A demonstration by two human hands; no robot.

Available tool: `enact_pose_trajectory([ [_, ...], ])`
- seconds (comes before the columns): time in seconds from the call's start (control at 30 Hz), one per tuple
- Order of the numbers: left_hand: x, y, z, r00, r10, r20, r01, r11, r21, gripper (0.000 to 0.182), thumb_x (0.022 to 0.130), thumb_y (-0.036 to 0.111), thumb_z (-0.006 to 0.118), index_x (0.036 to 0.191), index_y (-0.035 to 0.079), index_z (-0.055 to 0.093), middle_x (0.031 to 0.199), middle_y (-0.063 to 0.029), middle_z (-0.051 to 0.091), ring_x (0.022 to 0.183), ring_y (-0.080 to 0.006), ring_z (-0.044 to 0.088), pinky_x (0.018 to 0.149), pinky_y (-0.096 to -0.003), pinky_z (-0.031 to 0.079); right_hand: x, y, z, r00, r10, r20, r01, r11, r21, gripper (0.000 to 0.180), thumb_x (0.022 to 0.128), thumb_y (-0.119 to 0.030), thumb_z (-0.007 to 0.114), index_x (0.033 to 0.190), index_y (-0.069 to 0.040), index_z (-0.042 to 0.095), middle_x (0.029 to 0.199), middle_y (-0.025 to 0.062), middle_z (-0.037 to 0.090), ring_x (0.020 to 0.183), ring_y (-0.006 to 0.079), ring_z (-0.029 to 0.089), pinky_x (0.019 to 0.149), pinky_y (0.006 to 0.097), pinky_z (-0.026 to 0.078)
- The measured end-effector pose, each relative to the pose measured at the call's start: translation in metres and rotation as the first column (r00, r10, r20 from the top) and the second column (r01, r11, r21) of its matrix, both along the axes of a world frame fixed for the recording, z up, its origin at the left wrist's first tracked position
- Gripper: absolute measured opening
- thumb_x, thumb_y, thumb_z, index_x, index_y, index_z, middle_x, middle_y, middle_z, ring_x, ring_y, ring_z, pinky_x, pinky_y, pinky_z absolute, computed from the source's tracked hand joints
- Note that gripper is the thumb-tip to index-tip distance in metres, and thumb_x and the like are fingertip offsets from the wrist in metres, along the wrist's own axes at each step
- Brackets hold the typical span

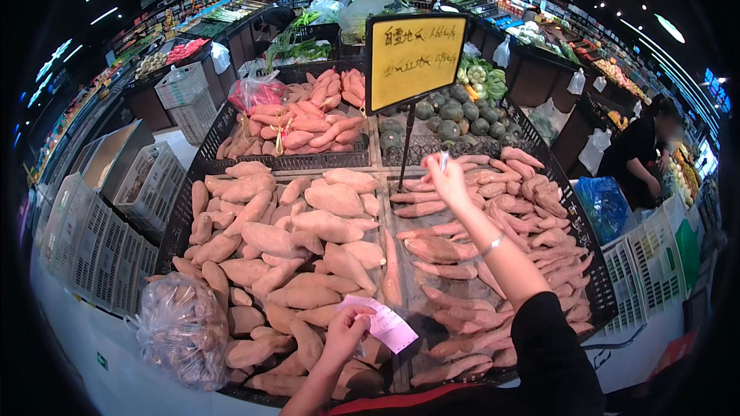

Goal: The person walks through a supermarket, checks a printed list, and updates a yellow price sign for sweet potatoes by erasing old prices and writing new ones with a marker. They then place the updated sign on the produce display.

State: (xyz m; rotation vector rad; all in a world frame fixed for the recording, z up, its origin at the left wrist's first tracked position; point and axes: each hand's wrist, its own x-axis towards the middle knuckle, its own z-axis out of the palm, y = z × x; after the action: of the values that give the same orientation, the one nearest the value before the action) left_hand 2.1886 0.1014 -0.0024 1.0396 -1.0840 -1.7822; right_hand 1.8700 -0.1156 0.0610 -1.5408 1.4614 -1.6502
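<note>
My left hand (348, 329) pinches a pink slip of paper (393, 326) bearing writing, above large pale sweet potatoes (329, 225). Raised over the slimmer reddish sweet potatoes (514, 202) on the right, my right hand (444, 176) has its fingers around a small whitish object (444, 160), perhaps a marker or cap; its kind is unclear. Just beyond that hand stands a yellow sign board (416, 60) in a black frame with handwriting, on a thin black post (407, 147).
A knotted clear bag of tubers (184, 329) sits at the bin's near left corner. Behind are bagged sweet potatoes (306, 127) and green squashes (454, 112). Plastic crates (95, 248) flank the stand on the left, more crates (650, 254) on the right. A person (642, 150) bends at the right.
</note>
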Motion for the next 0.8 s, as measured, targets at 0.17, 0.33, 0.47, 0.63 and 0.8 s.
enact_pose_trajectory([
  [0.17, -0.006, 0.011, 0.020, 0.999, -0.043, -0.025, 0.041, 0.997, -0.069, 0.016, 0.094, 0.008, 0.054, 0.105, 0.001, 0.063, 0.070, 0.0021, 0.055, 0.057, -0.0044, 0.046, 0.052, -0.0204, 0.037, 0.018, 0.130, 0.003, 0.993, 0.067, -0.093, -0.038, 0.957, 0.287, 0.029, 0.097, -0.027, 0.058, 0.092, 0.001, 0.065, 0.080, 0.0089, 0.067, 0.064, 0.0171, 0.063, 0.063, 0.0307, 0.049],
  [0.33, -0.015, 0.030, 0.033, 0.996, -0.082, -0.045, 0.078, 0.993, -0.094, 0.013, 0.092, 0.006, 0.056, 0.102, 0.001, 0.062, 0.070, 0.0020, 0.054, 0.056, -0.0059, 0.045, 0.051, -0.0210, 0.037, 0.021, 0.164, 0.026, 0.875, -0.122, -0.468, 0.066, 0.989, -0.135, 0.021, 0.093, -0.017, 0.064, 0.108, -0.003, 0.065, 0.097, 0.0156, 0.067, 0.079, 0.0270, 0.068, 0.074, 0.0355, 0.052],
  [0.47, -0.012, 0.044, 0.033, 0.998, -0.040, -0.043, 0.037, 0.998, -0.052, 0.012, 0.091, 0.006, 0.057, 0.101, 0.001, 0.063, 0.070, 0.0016, 0.054, 0.054, -0.0056, 0.045, 0.049, -0.0202, 0.036, 0.046, 0.121, 0.052, 0.945, 0.102, -0.310, -0.144, 0.983, -0.114, 0.027, 0.093, -0.017, 0.061, 0.118, -0.007, 0.061, 0.105, 0.0142, 0.062, 0.089, 0.0268, 0.067, 0.071, 0.0360, 0.053],
  [0.63, 0.011, 0.043, 0.024, 0.997, 0.078, -0.027, -0.080, 0.995, -0.055, 0.012, 0.091, 0.005, 0.057, 0.100, 0.001, 0.063, 0.067, 0.0015, 0.053, 0.053, -0.0059, 0.045, 0.046, -0.0212, 0.036, 0.093, 0.014, 0.094, 0.275, -0.277, -0.921, -0.283, 0.892, -0.353, 0.040, 0.083, -0.015, 0.059, 0.123, -0.013, 0.051, 0.124, 0.0194, 0.055, 0.078, 0.0285, 0.069, 0.058, 0.0380, 0.056],
  [0.8, 0.040, 0.030, 0.017, 0.982, 0.181, -0.056, -0.182, 0.983, -0.024, 0.011, 0.092, 0.005, 0.056, 0.100, 0.002, 0.063, 0.068, 0.0019, 0.053, 0.055, -0.0058, 0.046, 0.049, -0.0201, 0.037, 0.108, -0.083, 0.123, 0.047, -0.307, -0.951, -0.190, 0.932, -0.310, 0.030, 0.083, -0.018, 0.061, 0.110, -0.008, 0.053, 0.111, 0.0183, 0.058, 0.065, 0.0296, 0.068, 0.054, 0.0372, 0.055],
])
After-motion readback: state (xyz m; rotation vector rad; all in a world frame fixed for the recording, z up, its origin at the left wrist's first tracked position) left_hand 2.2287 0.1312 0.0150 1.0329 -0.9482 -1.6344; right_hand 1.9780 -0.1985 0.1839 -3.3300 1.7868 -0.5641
